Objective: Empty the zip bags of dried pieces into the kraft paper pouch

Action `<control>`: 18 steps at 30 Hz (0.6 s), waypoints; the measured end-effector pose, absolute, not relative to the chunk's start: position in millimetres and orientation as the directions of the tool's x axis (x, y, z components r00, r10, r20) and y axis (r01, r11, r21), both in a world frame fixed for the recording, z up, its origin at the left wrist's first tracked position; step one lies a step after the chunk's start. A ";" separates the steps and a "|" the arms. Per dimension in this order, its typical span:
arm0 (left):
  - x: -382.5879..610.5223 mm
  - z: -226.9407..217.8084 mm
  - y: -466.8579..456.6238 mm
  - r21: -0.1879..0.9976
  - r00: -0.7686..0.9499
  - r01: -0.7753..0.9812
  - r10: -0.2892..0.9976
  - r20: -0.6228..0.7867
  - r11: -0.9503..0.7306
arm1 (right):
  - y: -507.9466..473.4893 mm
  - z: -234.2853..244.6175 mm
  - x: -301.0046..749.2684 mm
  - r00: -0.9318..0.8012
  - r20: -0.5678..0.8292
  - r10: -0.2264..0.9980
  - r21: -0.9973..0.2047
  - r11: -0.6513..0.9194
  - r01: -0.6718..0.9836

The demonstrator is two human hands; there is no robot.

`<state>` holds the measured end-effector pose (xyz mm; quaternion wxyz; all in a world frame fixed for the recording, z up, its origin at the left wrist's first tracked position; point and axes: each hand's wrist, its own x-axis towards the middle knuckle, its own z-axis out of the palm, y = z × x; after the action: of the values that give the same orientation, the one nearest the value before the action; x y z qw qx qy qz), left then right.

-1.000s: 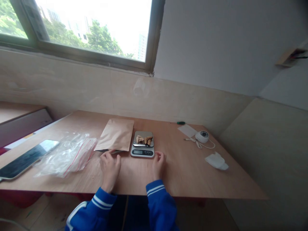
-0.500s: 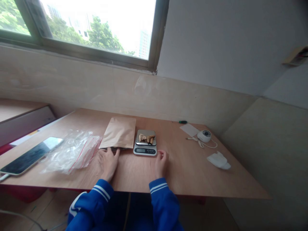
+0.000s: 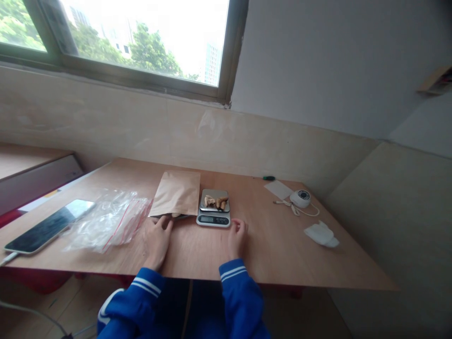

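Observation:
My left hand [image 3: 157, 239] lies flat on the wooden table [image 3: 275, 245], its fingertips touching the near edge of a brown paper pouch [image 3: 176, 193]. To the right of the pouch stands a small digital scale [image 3: 213, 219] with a few pale brown pieces [image 3: 216, 202] on its metal pan. My right hand [image 3: 238, 238] rests on the table just in front of the scale's right corner, fingers loosely curled, holding nothing. Both wrists are in blue sleeves with white stripes.
A pile of clear zip bags [image 3: 106, 219] lies left of the pouch, and a dark tablet [image 3: 47, 227] with a cable beyond that. At the right are a white round device with cord [image 3: 300, 198], a paper slip [image 3: 278, 189], a white cloth [image 3: 321, 234] and a green pen [image 3: 268, 178].
My left hand has slid slightly left along the pouch's near edge and flattened. The view shifted a little; my right hand stays by the scale.

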<state>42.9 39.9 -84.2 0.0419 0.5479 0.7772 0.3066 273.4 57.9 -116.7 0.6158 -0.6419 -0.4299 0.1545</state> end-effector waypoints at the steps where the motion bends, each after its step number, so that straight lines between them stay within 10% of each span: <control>1: 42.1 -83.7 40.1 0.525 -0.380 0.828 0.887 0.263 0.199 | 57.9 -116.5 273.1 0.581 0.330 0.744 -0.923 0.127 0.362; 18: 33.3 -93.9 53.4 0.765 -0.272 0.643 0.932 0.241 -0.010 | 58.6 -115.6 273.4 0.575 0.330 0.748 -0.925 0.137 0.353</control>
<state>33.3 53.4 -93.9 0.1742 0.5776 0.6817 0.4138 273.4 58.6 -115.6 0.6177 -0.6373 -0.4322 0.1598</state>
